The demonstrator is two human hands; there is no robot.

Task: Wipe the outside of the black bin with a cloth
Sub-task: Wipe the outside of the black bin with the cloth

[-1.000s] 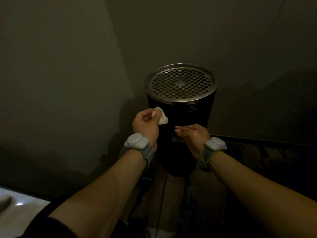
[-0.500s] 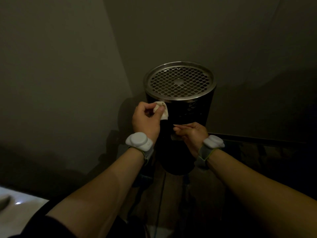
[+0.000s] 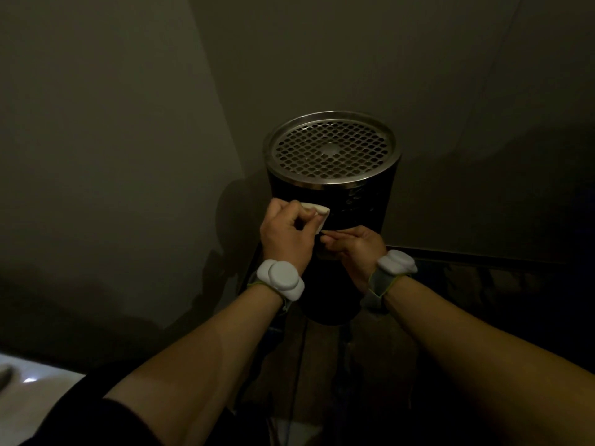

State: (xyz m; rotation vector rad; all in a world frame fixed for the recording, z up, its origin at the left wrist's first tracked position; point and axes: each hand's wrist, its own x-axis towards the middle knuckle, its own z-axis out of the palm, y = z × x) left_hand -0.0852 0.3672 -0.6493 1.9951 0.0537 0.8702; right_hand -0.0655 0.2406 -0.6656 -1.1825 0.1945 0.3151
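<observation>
The black bin (image 3: 362,214) stands in a dim corner, topped by a round metal lid (image 3: 333,149) with a perforated grid. My left hand (image 3: 286,236) grips a small white cloth (image 3: 317,212) and holds it against the bin's upper left side, just under the metal rim. My right hand (image 3: 357,249) lies against the front of the bin, lower down, its fingers stretched leftward until the tips almost meet the cloth's lower corner. Both wrists carry white bands. The lower front of the bin is hidden behind my hands.
Plain walls meet in a corner just behind and left of the bin. A dark ledge (image 3: 483,257) runs along the right wall at hand height. A thin cable (image 3: 299,365) trails over the dark floor below the bin. A white surface (image 3: 22,391) shows at bottom left.
My left hand has slid the cloth up the bin's side toward the rim and a little to the right. My right hand has stayed nearly still on the front.
</observation>
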